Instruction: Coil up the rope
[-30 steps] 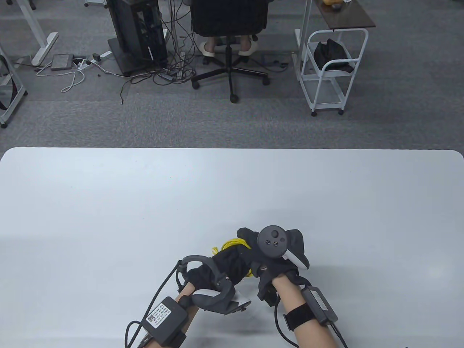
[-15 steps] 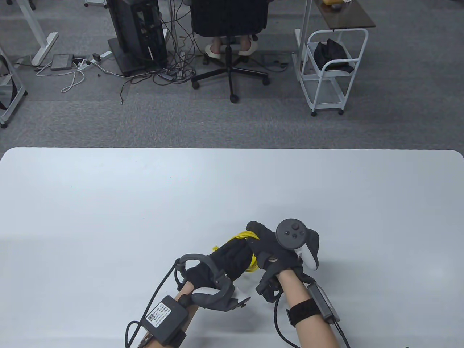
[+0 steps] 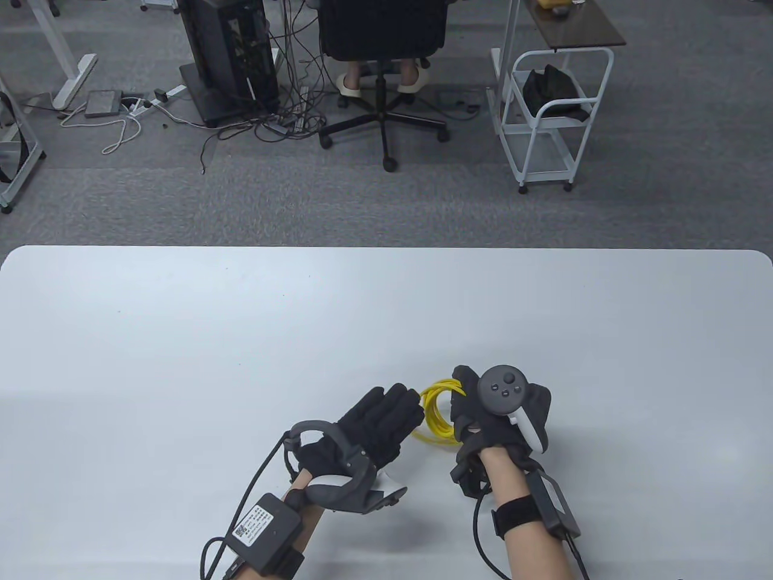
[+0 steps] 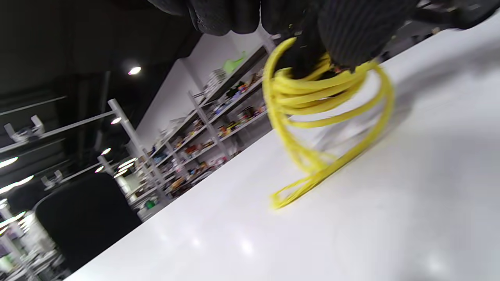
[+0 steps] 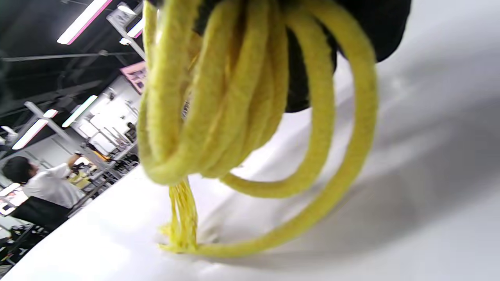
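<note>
The yellow rope (image 3: 436, 414) is wound into a small coil of several loops. My right hand (image 3: 483, 417) grips the coil at its right side and holds it upright, its lower loops touching the white table (image 3: 241, 338). In the right wrist view the loops (image 5: 242, 117) hang from my fingers and a frayed end (image 5: 181, 230) rests on the table. My left hand (image 3: 386, 414) lies open just left of the coil, fingers stretched out flat and apart from the rope. The left wrist view shows the coil (image 4: 312, 117) under my right glove (image 4: 351, 35).
The table's rounded far edge (image 3: 386, 249) lies well beyond my hands. Past it on the floor are an office chair (image 3: 380, 36) with someone seated, a white cart (image 3: 552, 115) and cables.
My left hand let go of the coil and drew back left with its fingers spread. My right hand moved right, carrying the coil, which now shows between the hands.
</note>
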Demonstrator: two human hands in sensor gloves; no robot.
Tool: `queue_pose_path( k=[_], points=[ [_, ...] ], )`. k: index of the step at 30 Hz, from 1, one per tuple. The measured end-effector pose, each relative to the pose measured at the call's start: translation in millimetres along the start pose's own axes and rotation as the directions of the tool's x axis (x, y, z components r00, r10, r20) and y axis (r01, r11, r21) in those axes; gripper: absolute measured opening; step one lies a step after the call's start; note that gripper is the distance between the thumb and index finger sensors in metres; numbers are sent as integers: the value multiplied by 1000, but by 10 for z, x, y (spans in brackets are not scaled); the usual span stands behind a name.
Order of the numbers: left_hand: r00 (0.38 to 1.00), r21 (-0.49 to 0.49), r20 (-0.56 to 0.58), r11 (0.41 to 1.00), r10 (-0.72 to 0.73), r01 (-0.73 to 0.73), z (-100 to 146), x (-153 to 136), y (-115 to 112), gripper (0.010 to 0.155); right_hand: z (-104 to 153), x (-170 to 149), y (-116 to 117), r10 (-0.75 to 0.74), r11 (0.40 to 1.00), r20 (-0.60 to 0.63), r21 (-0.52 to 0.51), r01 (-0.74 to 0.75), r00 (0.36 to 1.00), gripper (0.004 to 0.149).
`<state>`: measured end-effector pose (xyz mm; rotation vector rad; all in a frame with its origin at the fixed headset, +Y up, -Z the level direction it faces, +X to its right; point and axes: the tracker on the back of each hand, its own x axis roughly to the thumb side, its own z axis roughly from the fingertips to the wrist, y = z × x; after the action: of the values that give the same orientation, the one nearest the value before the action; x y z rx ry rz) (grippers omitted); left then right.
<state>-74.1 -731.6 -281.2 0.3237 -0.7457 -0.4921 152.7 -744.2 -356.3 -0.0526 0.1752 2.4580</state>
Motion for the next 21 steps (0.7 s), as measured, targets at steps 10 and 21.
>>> queue_pose_path(
  k=[10,21],
  points=[
    [967,-189,-252,978,40,-90,130,-402,-331,74,-67,-109,14,288,955,-67,101,-280,955,50],
    [925,-317,-375,930,56,-185,202,-580,-488,76,43,-123,-203,224,971,135,-113,-210,965,75]
  ],
)
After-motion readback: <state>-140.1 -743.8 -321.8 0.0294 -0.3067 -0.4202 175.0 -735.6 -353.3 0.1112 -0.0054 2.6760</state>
